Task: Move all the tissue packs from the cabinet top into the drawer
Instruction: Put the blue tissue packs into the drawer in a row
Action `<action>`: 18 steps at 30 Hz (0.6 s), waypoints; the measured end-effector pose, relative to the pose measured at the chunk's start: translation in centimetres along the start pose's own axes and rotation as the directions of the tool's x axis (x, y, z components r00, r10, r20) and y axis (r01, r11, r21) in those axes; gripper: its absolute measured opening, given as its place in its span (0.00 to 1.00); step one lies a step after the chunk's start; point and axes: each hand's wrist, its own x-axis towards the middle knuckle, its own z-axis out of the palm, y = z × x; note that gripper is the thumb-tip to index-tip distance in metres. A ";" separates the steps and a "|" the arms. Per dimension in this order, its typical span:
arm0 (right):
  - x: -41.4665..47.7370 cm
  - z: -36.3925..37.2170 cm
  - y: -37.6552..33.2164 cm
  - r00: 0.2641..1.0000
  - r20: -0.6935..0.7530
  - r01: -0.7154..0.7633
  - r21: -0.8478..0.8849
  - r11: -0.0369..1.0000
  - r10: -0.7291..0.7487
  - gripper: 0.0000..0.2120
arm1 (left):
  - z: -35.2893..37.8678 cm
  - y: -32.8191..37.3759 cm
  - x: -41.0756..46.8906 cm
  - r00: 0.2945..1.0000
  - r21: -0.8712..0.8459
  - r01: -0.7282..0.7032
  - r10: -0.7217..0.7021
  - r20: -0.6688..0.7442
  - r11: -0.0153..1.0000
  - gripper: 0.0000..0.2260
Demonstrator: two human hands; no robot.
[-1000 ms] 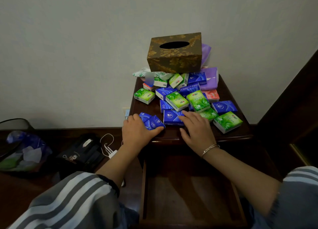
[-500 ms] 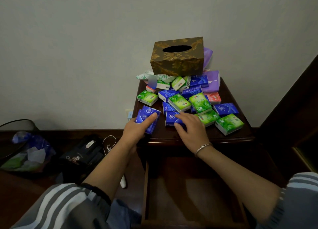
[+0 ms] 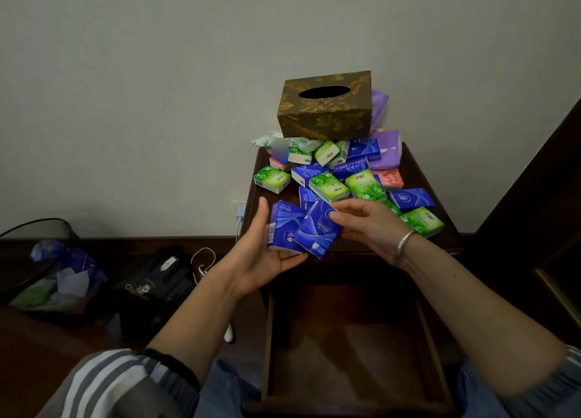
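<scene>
Both hands hold a small bunch of blue packs [image 3: 301, 230] between them, in the air just in front of the cabinet's front edge and above the open drawer [image 3: 269, 339]; the left hand [image 3: 262, 257] cradles them from below and from the side with its thumb upright, and the right hand [image 3: 367, 226], a metal bangle [image 3: 404, 244] at its wrist, pinches the rightmost pack at its upper corner; white print shows on the blue wrappers, too small to read.

The dark wood cabinet top [image 3: 423, 169] carries the rest of the heap; the drawer's wooden floor shows beneath the arms; on the floor to the left stand a wastebasket [image 3: 47, 229] lined with a plastic bag and a black bag [image 3: 151, 284] on which "Cha" can be read, the letters after it unclear; a brown tissue box [image 3: 325, 111] with gold leaf pattern sits on top of the heap at the back; a large purple pack [image 3: 385, 152] lies just beside it, then green packs [image 3: 329, 186] with a red logo, more blue ones, and a pink pack [image 3: 390, 178]; their lettering is not legible; a small charger [image 3: 240, 211] sits in the wall socket, with a white cable [image 3: 204, 260] looped below.

Half a second ago both hands lay flat on blue packs at the front edge of the cabinet top; now those packs are lifted off it and brought together.
</scene>
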 end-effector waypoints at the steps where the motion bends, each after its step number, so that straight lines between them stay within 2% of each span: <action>1: -0.1 0.0 0.1 1.000 0.002 0.018 0.011 1.000 -0.018 0.06 | -0.1 -0.2 0.1 1.000 -0.043 0.014 -0.013 0.021 0.999 0.34; 3: -0.4 0.4 0.2 0.998 0.009 0.060 0.002 0.998 -0.060 0.06 | 0.0 -0.5 0.2 0.997 -0.057 0.029 -0.025 0.068 0.998 0.34; 6: 0.1 1.7 0.7 0.975 -0.082 0.191 -0.156 0.969 -0.205 0.03 | 0.6 -0.9 0.2 0.993 0.003 0.025 -0.025 0.117 1.000 0.31; 8: 0.6 2.8 1.3 0.945 -0.145 0.260 -0.213 0.942 -0.294 0.02 | 0.7 -1.1 0.3 0.995 0.013 0.019 -0.020 0.099 1.000 0.25; 10: 1.1 3.7 2.2 0.918 -0.147 0.326 -0.251 0.912 -0.369 0.02 | 0.2 -1.3 0.5 0.999 0.062 0.001 -0.004 0.044 0.998 0.20; 12: 1.5 4.4 3.2 0.896 -0.136 0.361 -0.336 0.870 -0.424 0.01 | -0.6 -1.6 0.4 1.000 0.173 0.007 -0.004 -0.018 0.985 0.20; 14: 2.1 4.4 3.8 0.872 -0.167 0.358 -0.424 0.832 -0.461 0.06 | -1.3 -1.8 0.4 0.998 0.214 0.026 -0.014 -0.057 0.977 0.22; 16: 2.7 3.8 4.3 0.839 -0.188 0.333 -0.564 0.755 -0.510 0.10 | -2.0 -1.7 0.6 0.992 0.165 0.026 -0.005 -0.126 0.986 0.24; 18: 3.3 2.9 4.8 0.844 -0.118 0.262 -0.760 0.594 -0.523 0.14 | -2.8 -1.4 1.1 0.973 0.086 -0.031 0.050 -0.227 0.996 0.27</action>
